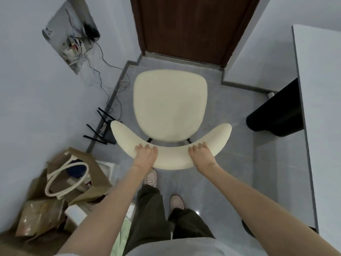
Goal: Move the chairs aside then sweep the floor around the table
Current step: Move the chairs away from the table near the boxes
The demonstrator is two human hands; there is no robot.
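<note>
Found no legible text, label, brand, number or sign anywhere; made out only blur on the brown paper bag [96, 188] near left and the open wall box [71, 36] far left.

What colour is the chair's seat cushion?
Cream, plain with no pattern; the chair seat shows clearly in the head view.

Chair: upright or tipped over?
Upright. The chair shows its seat facing up; left hand and right hand grip its backrest. Legs mostly hidden.
</note>
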